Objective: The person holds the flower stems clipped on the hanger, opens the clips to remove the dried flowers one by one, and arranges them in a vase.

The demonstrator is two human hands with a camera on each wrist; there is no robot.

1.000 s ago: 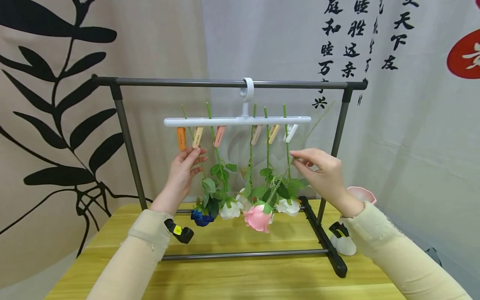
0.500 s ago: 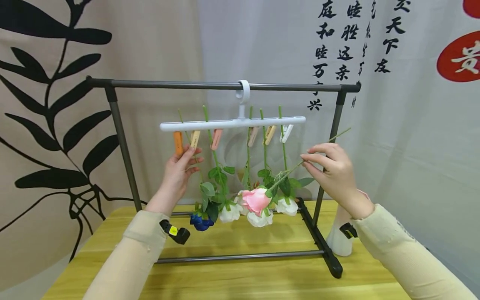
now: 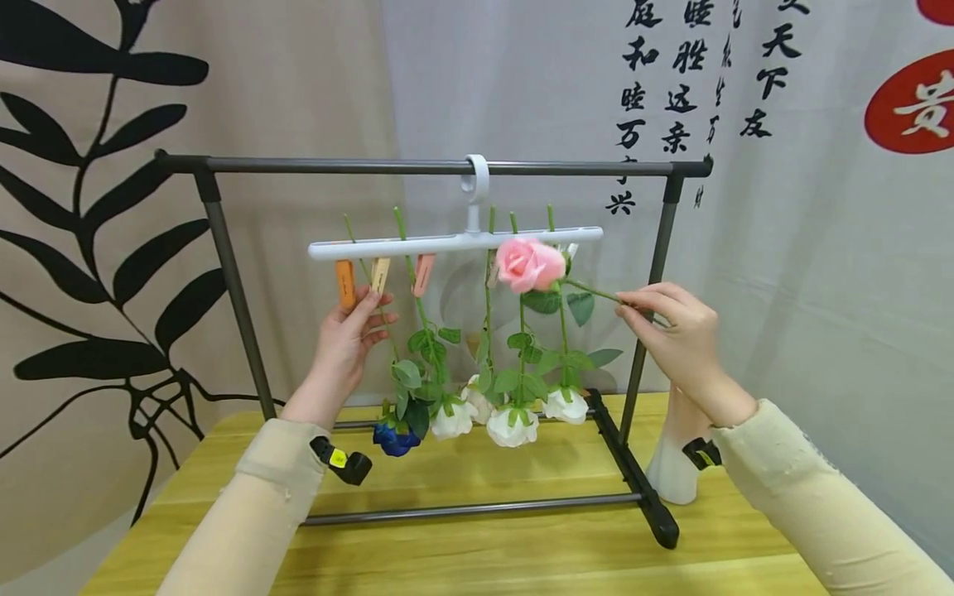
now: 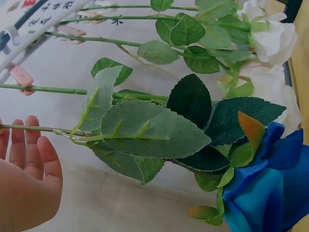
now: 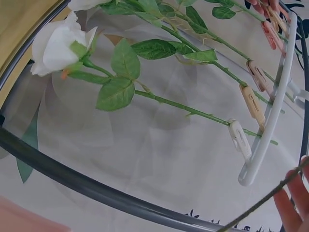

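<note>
My right hand (image 3: 674, 331) pinches the stem of a pink rose (image 3: 531, 265), whose bloom overlaps the right part of a white clip hanger (image 3: 440, 244) in the head view. With thumb and fingertips, my left hand (image 3: 343, 339) grips the lower end of a yellow clothespin (image 3: 380, 275). A blue rose (image 3: 397, 439) hangs head down there, its stem running past those fingers. Several white roses (image 3: 513, 427) hang upside down from other clothespins, including a pink one (image 3: 423, 276) and a white one (image 5: 239, 140). An orange clothespin (image 3: 346, 284) at the left end carries no flower.
A dark metal rack (image 3: 328, 166) holds the hanger by its hook and stands on a wooden table (image 3: 462, 555). Behind the right wrist stands a white vase (image 3: 673, 463). Curtains with a black plant print (image 3: 93, 360) and writing hang behind.
My right hand has moved right and turned the pink rose from hanging low to bloom-up at hanger height. My left hand stays at the yellow clothespin.
</note>
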